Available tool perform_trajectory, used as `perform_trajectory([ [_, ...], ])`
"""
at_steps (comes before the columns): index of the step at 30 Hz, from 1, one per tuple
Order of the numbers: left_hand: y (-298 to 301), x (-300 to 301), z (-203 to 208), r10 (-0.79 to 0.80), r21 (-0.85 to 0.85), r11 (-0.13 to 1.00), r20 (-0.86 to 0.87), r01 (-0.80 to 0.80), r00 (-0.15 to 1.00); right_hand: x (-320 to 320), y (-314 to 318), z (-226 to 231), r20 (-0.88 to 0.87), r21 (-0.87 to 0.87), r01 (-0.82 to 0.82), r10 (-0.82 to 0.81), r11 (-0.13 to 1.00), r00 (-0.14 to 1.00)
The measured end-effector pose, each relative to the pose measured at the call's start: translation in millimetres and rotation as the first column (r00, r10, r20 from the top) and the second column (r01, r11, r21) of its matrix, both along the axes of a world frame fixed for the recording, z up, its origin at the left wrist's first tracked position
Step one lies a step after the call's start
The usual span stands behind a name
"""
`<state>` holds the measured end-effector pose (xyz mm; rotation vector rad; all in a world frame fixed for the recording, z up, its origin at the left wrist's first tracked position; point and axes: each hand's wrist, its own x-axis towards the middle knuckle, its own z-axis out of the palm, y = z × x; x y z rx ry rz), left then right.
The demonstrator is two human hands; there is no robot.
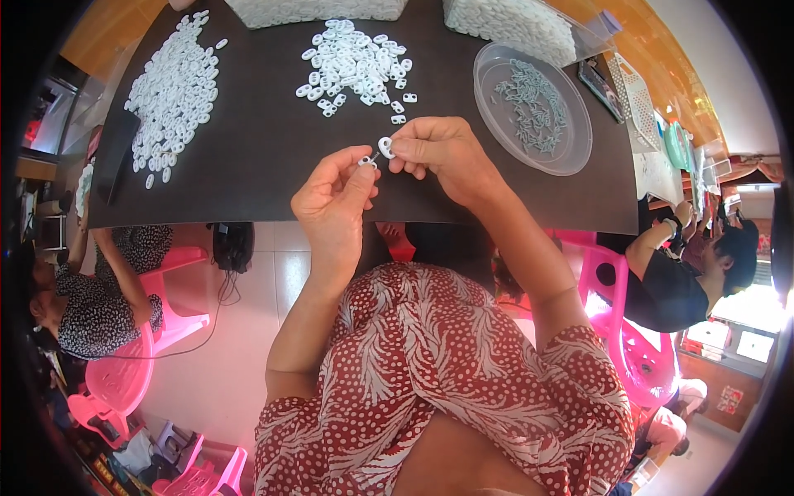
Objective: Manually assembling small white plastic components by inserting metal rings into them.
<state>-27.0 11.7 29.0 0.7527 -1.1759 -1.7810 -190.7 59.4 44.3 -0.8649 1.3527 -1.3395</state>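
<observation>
Over the near part of the dark table, my two hands meet close together. Between the thumb and fingers of my left hand (335, 188) is a small white plastic piece (367, 164) with holes, and a thin grey screw (375, 155) seems to stick out of it. My right hand (442, 157) pinches another white oval piece with holes (385, 148), held right beside the screw's tip. Whether the two pieces touch is too small to tell. Ahead of my hands lies a loose pile of like white pieces (356, 62), a few strays trailing toward my right hand.
A larger heap of white pieces (175, 99) spreads at the left, near a black object (122, 157). On the right stands a round clear tray (583, 157) of grey screws (533, 103). Full clear bins (509, 29) line the back, with a phone (601, 87) nearby. People sit either side.
</observation>
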Motion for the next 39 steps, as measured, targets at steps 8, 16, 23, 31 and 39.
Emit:
perform_trajectory([
  [8,1.8,2.9,1.7,-0.013,-0.007,1.000,0.076,0.013,0.997,0.4,-0.1,-1.8,-0.034,0.024,-0.033,0.034,0.999,0.999],
  [16,1.7,3.2,-0.1,-0.022,0.016,1.000,0.098,0.021,0.995,0.6,-2.1,-1.4,-0.059,0.051,-0.048,0.051,0.998,0.997],
  [23,0.9,3.5,0.2,-0.034,-0.006,0.999,0.149,0.035,0.988,0.6,-3.5,-1.4,-0.073,0.070,-0.063,0.068,0.996,0.995],
  [31,1.5,3.8,0.3,-0.049,0.017,0.999,0.153,0.047,0.987,1.2,-4.5,4.0,-0.174,0.076,-0.095,0.107,0.993,0.979],
  [39,2.4,2.1,-0.9,-0.035,0.011,0.999,0.142,0.034,0.989,1.7,-6.1,8.1,-0.260,0.076,-0.134,0.149,0.988,0.954],
])
